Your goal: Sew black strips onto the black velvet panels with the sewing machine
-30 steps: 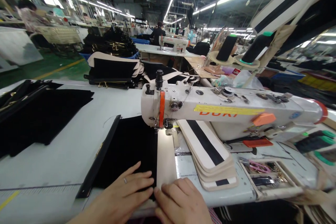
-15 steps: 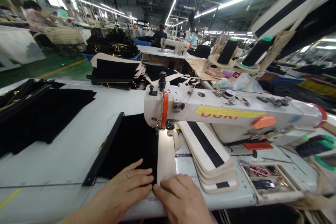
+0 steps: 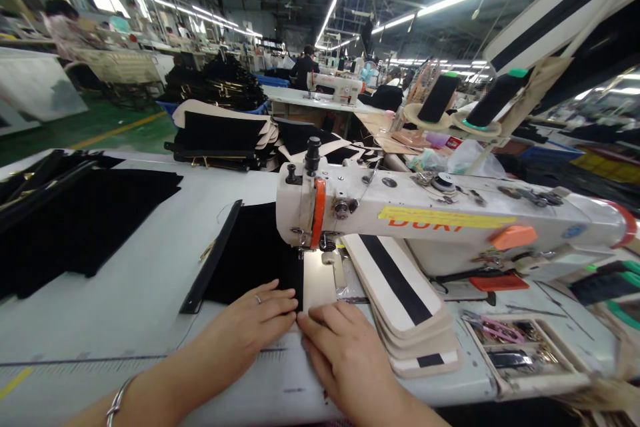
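Note:
My left hand [image 3: 253, 323] lies flat with fingers together on the near end of a black fabric panel [image 3: 250, 253]. My right hand [image 3: 345, 357] presses flat on a narrow cream strip [image 3: 319, 280] that runs beside the panel's right edge. Both pieces reach under the needle of a white sewing machine [image 3: 400, 210], lit by its lamp. A black zipper strip [image 3: 213, 257] lines the panel's left edge. The fingertips of both hands meet at the seam line.
A stack of cream pieces with black stripes [image 3: 400, 293] lies right of the needle. A tray with scissors and small tools [image 3: 520, 347] sits at the right. Black fabric [image 3: 75, 220] is piled at the left. Thread cones [image 3: 440, 97] stand behind. Other workers sit at far tables.
Both hands have slid forward toward the needle, and the black panel with the cream strip has fed further under the machine head. My forearms show more.

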`<action>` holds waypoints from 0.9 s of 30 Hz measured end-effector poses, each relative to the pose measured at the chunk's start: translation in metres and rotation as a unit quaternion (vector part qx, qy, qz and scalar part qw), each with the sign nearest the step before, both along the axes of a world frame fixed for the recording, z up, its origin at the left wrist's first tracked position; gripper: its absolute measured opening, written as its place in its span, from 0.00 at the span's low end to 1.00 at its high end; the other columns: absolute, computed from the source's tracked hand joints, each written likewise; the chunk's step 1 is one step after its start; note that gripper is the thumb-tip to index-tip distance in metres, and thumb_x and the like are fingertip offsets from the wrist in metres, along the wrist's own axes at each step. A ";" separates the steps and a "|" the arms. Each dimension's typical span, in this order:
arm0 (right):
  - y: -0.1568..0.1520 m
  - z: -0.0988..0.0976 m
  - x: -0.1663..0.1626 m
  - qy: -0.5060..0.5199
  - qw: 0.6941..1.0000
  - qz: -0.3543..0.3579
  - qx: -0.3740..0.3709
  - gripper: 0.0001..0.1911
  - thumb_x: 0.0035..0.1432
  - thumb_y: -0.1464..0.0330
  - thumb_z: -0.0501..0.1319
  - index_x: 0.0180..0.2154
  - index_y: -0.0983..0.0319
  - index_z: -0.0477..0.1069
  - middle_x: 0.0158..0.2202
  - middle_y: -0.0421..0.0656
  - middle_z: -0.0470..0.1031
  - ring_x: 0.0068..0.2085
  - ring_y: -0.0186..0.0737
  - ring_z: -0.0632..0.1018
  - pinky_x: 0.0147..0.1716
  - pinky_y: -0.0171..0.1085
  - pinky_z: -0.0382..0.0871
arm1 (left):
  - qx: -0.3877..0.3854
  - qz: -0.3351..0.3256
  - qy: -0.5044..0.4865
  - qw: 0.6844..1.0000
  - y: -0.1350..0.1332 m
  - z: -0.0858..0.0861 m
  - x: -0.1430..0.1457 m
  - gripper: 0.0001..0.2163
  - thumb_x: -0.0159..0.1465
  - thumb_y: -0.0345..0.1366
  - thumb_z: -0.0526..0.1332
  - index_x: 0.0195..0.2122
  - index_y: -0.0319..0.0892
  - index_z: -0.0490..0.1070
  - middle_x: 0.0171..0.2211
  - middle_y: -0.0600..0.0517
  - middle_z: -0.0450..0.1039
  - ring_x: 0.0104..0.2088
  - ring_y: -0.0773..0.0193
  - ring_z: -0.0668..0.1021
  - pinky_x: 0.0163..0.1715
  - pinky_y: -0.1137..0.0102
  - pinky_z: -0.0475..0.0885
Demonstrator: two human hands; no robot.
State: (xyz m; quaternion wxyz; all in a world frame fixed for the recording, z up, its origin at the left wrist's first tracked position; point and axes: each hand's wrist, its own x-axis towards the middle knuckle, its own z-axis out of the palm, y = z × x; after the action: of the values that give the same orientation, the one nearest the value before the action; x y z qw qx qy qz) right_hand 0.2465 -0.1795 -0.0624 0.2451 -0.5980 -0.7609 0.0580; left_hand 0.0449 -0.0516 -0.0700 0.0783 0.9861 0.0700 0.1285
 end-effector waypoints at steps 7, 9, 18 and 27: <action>0.020 0.007 0.004 -0.029 0.999 -0.019 -0.021 0.16 0.64 0.70 0.60 0.53 0.58 0.71 0.43 0.43 0.74 0.45 0.43 0.72 0.49 0.43 0.67 | 0.024 0.007 -0.008 1.000 0.020 -0.002 0.011 0.21 0.63 0.20 0.51 0.55 0.41 0.70 0.57 0.47 0.72 0.60 0.59 0.72 0.65 0.56 0.62; 0.026 0.008 0.006 -0.027 0.999 -0.021 -0.024 0.16 0.65 0.69 0.60 0.53 0.58 0.71 0.43 0.43 0.74 0.46 0.43 0.72 0.50 0.43 0.67 | 0.025 0.008 -0.006 1.000 0.025 -0.002 0.014 0.21 0.63 0.19 0.51 0.54 0.40 0.70 0.56 0.47 0.73 0.59 0.58 0.72 0.64 0.56 0.64; 0.049 0.009 0.011 -0.049 0.998 -0.035 -0.008 0.19 0.63 0.69 0.62 0.55 0.58 0.70 0.45 0.44 0.75 0.48 0.44 0.72 0.50 0.44 0.68 | -0.005 0.038 -0.008 0.999 0.049 0.002 0.027 0.19 0.64 0.19 0.51 0.53 0.41 0.71 0.55 0.47 0.74 0.57 0.61 0.74 0.63 0.58 0.66; 0.062 0.001 0.013 -0.034 0.998 -0.060 -0.008 0.20 0.63 0.68 0.60 0.57 0.60 0.69 0.51 0.47 0.74 0.52 0.49 0.71 0.53 0.48 0.66 | -0.031 0.077 -0.035 0.996 0.068 0.002 0.042 0.14 0.65 0.21 0.55 0.46 0.42 0.75 0.49 0.50 0.77 0.53 0.61 0.76 0.58 0.63 0.70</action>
State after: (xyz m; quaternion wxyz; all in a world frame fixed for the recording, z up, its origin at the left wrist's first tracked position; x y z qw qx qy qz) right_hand 0.2598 -0.1179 -0.0617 0.2177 -0.6460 -0.7311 0.0286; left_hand 0.0871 0.0165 -0.0676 0.1011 0.9698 0.1466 0.1664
